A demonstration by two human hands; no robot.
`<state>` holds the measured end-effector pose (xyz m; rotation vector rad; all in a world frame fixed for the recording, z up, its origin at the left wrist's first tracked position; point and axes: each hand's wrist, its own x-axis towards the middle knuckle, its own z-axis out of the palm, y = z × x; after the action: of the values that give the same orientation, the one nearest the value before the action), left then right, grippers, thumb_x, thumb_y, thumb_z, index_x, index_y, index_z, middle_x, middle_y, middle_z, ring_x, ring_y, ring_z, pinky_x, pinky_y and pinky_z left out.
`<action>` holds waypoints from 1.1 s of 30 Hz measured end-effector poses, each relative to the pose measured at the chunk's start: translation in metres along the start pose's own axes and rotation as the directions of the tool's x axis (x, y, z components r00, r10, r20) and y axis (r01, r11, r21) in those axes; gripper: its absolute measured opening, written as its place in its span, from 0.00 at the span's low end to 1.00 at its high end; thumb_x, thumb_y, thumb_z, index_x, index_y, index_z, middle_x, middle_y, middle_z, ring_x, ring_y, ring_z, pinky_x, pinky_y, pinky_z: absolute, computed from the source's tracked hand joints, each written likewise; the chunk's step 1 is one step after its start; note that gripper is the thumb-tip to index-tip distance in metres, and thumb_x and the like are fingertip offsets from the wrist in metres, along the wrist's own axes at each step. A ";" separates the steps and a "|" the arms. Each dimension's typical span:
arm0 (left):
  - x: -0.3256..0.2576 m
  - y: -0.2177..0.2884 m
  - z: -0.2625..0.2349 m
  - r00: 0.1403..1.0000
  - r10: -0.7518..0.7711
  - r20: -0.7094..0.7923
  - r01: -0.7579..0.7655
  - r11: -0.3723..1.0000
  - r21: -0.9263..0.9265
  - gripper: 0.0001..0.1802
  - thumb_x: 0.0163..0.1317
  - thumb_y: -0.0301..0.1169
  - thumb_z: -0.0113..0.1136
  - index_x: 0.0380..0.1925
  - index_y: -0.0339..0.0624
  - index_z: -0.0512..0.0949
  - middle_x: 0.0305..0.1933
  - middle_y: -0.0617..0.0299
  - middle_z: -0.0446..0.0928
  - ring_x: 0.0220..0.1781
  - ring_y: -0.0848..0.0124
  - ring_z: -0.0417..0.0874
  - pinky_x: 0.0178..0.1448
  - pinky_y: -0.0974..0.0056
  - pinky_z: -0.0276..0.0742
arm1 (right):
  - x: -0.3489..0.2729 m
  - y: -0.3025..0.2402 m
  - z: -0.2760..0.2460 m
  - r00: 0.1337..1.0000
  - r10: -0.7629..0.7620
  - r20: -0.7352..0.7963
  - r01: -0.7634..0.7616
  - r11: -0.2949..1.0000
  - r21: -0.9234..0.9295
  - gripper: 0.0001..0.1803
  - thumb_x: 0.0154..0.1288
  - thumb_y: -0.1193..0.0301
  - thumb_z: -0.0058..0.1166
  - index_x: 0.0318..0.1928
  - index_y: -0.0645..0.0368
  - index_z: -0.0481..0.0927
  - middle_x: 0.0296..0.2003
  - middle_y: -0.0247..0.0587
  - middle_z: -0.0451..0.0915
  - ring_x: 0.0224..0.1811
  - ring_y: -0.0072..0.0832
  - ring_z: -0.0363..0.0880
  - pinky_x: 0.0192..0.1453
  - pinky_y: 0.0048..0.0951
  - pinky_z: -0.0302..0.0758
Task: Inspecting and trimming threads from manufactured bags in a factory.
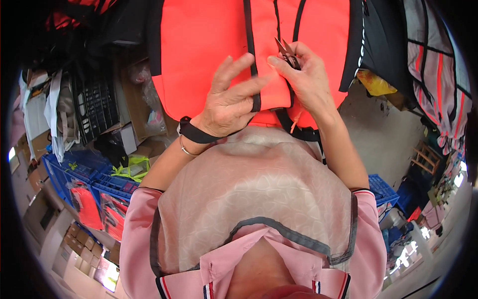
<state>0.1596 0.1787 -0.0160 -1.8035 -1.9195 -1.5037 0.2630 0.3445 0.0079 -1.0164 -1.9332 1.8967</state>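
A bright orange sewn fabric item point(199, 55) with black edging and dark side panels lies spread in front of me. My right hand point(311, 82) grips a small pair of thread snips point(286, 53) over its middle, their pointed blades apart and aimed away from me. My left hand point(229, 102) is beside the black-edged centre strip point(274, 92), fingers spread and nothing visible in them; the fingertips nearest the strip are blurred. Whether they touch the cloth I cannot tell. A black strap point(196, 132) crosses my left wrist.
Blue plastic crates point(74, 169) stand at the left, with orange pieces in clear bags point(85, 204) beside them. Grey netted fabric with orange stripes point(433, 74) hangs at the right. A small wooden stool point(425, 157) and another blue crate point(382, 189) are on the right side.
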 end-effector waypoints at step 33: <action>-0.006 -0.012 0.016 0.990 0.129 0.062 -0.135 0.986 0.095 0.14 0.42 0.23 0.70 0.33 0.46 0.86 0.45 0.68 0.82 0.48 0.65 0.80 0.43 0.61 0.69 | -0.085 -0.005 -0.030 0.727 -0.656 0.202 0.445 0.227 -0.866 0.22 0.44 0.66 0.74 0.42 0.55 0.85 0.31 0.29 0.80 0.25 0.24 0.73 0.27 0.26 0.65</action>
<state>0.1601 0.1881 -0.0349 -1.9059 -1.8231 -1.3069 0.3419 0.3151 0.0408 -0.4599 -2.6522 0.2402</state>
